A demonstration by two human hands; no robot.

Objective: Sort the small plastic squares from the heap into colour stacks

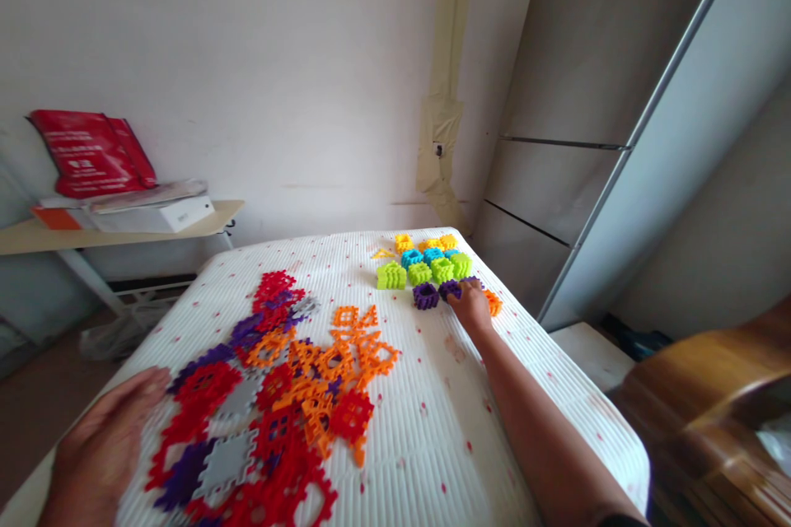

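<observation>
My right hand [472,305] reaches far across the white dotted cloth [420,420] to a group of small assembled cubes. Its fingers close around a purple cube [450,289], beside another purple cube [425,295]. Green cubes [426,271], blue cubes [421,256] and yellow cubes [426,244] stand in rows just beyond, and an orange one [493,302] lies right of the hand. My left hand [102,449] rests flat with fingers spread at the near left, touching the edge of a pile of flat red, purple, grey and orange interlocking tiles [290,395].
A low shelf [111,235] at the left wall carries a red bag [92,152] and a white box [152,216]. A grey cabinet [574,140] stands behind the bed's far right corner. Brown wooden furniture [704,403] sits at the right.
</observation>
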